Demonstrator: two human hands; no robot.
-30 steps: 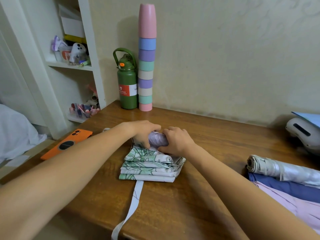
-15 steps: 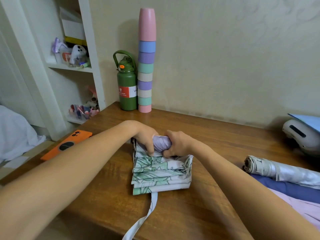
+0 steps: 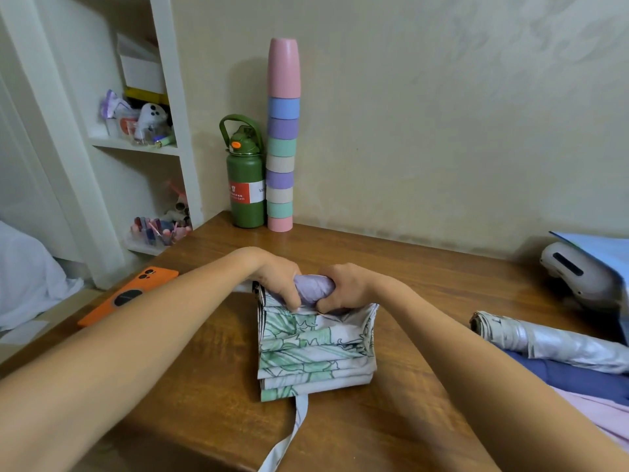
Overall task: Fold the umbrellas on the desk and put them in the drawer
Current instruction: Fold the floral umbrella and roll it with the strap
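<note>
Hands: left hand (image 3: 277, 279) and right hand (image 3: 343, 287), each grip closed tight around lilac handle (image 3: 312, 289) of leaf-print umbrella (image 3: 315, 352), folded canopy resting on wooden surface (image 3: 391, 430).

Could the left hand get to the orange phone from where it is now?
Probably yes. The orange phone lies bare on the desk just outside the left forearm, nothing between. But the left hand is gripping the leaf-print umbrella and must let go first.
</note>
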